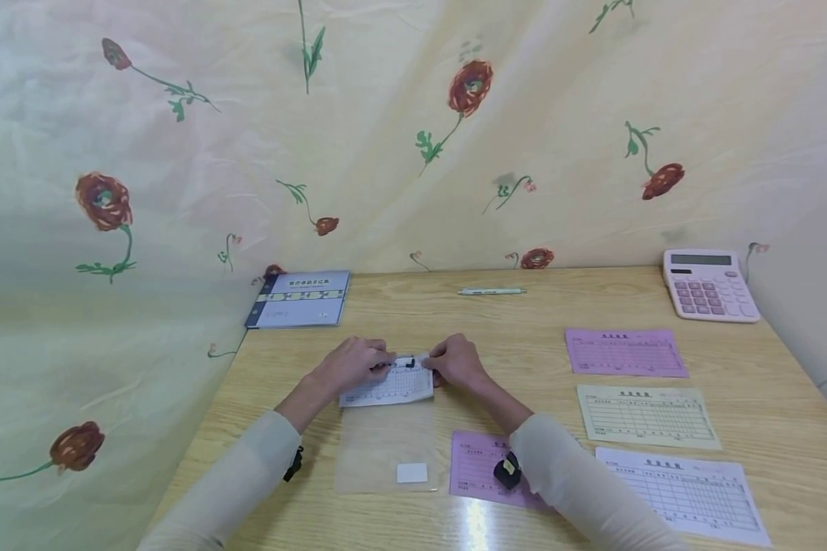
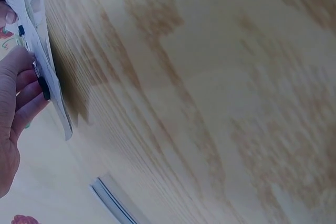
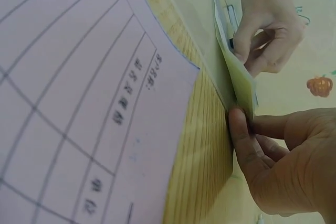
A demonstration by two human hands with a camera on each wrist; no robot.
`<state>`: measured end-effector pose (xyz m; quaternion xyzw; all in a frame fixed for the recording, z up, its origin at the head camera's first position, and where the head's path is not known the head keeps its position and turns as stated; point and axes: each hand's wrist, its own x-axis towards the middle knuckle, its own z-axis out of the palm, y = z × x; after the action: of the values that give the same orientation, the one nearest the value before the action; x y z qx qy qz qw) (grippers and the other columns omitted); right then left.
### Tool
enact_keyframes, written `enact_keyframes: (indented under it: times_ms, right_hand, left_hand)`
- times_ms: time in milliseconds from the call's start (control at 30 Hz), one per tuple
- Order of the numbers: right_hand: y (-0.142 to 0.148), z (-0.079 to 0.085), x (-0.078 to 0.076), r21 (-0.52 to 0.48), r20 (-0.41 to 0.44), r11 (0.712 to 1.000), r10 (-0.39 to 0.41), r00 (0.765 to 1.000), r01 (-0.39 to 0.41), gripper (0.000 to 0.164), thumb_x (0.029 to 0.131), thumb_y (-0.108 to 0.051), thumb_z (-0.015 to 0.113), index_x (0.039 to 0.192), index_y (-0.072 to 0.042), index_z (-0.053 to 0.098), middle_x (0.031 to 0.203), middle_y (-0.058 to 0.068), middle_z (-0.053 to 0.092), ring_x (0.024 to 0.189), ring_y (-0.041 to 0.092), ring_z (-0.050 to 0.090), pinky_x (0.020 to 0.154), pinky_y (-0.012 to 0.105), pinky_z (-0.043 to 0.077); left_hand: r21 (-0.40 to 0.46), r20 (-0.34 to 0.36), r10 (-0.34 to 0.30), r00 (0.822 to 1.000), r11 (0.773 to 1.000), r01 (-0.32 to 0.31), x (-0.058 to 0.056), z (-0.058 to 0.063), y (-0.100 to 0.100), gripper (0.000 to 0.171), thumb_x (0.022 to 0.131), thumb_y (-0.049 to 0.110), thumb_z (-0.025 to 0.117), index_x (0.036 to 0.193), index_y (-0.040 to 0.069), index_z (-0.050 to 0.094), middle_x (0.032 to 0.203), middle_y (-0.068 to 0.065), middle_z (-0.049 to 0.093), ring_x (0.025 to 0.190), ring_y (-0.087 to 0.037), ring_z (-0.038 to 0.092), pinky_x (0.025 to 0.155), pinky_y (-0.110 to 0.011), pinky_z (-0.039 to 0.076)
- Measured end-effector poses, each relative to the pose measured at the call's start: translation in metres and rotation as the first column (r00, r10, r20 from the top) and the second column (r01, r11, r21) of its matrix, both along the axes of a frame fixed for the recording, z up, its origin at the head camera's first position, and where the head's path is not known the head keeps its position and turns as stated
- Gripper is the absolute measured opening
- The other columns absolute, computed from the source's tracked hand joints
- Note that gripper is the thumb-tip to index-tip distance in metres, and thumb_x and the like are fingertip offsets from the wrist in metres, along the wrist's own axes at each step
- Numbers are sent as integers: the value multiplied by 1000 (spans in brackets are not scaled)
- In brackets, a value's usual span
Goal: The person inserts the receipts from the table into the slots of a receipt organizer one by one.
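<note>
A white printed form (image 1: 386, 386) lies over the top of a clear plastic folder (image 1: 386, 444) that has a blank white label. A small white-and-black clip (image 1: 405, 363) sits along the form's top edge; one black end of the clip (image 2: 43, 88) shows beside the left fingers. My left hand (image 1: 355, 363) grips the form's top left part with bent fingers. At the top right corner, my right hand (image 1: 457, 363) pinches the form between thumb and fingers. Seen edge-on in the right wrist view, the form (image 3: 236, 72) stands tilted up from the table between both hands.
A purple form (image 1: 475, 467) lies under the right forearm. To the right are a purple form (image 1: 625, 353), a pale green form (image 1: 648, 415) and a white form (image 1: 685, 493). At the back are a blue booklet (image 1: 299, 300), a pen (image 1: 492, 291) and a calculator (image 1: 710, 285).
</note>
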<state>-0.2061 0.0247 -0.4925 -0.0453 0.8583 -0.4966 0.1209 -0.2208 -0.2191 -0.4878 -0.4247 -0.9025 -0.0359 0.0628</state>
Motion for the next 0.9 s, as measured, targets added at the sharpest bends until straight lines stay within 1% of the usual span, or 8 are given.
enact_keyframes:
  times_ms: [100,233,400,533,600,700,767,900]
  right_hand:
    - [0,-1,0,-7,-7,1000,-6,1000,6,15,97,-3,77,105,9,79,85,13,77,58,14,68,53,24,59]
    - [-1,-1,1,-16,-6,1000,-18,1000,18,15,96,-3,77,105,9,79,85,15,77,57,13,68,53,24,59]
    - [0,-1,1,-18,2,1000,-18,1000,18,16,96,-2,77,108,9,78,88,15,77,58,15,69,54,26,60]
    - [5,1,0,-23,10,1000,-11,1000,11,16,94,-2,79,107,7,77,86,13,76,62,17,71,57,28,62]
    - [9,3,-1,-11,-13,1000,-4,1000,4,15,93,-2,80,105,6,77,85,11,75,65,17,71,59,28,61]
    - [17,7,-5,5,-60,1000,0,998,0,16,92,-2,81,105,5,77,88,10,76,73,18,72,64,28,60]
    - [26,10,-8,11,-88,1000,6,996,-5,19,93,-4,81,109,5,77,93,10,76,81,20,72,68,28,60]
    - [47,16,-13,-19,-115,999,29,993,-31,29,96,-7,79,120,6,74,105,15,77,96,26,72,79,33,62]
  left_hand:
    - [-1,4,5,1000,1000,-5,0,1,0,20,99,15,77,118,11,83,101,-2,76,64,-5,57,58,-15,50]
    - [3,27,15,1000,1000,-15,0,1,1,21,98,14,77,119,10,82,102,-3,75,63,-4,55,57,-15,49]
    - [5,48,31,998,1000,-31,0,0,2,22,98,15,78,119,10,82,103,-4,76,64,-5,56,58,-15,49]
    - [-1,63,50,997,999,-50,0,0,2,23,99,18,78,121,11,81,105,-3,75,66,-5,57,60,-16,50]
    - [0,70,57,996,998,-57,0,0,1,23,100,19,78,121,11,81,105,-2,75,68,-5,58,61,-16,51]
    - [8,80,65,995,998,-66,1,1,0,24,99,19,79,122,11,81,104,-1,75,70,-5,60,63,-17,52]
    - [15,95,70,993,997,-72,1,2,0,25,98,19,80,121,11,81,104,-1,74,72,-6,62,64,-18,54]
    - [20,133,93,987,995,-96,1,3,0,26,97,20,81,123,13,80,108,1,74,82,-9,68,72,-22,58]
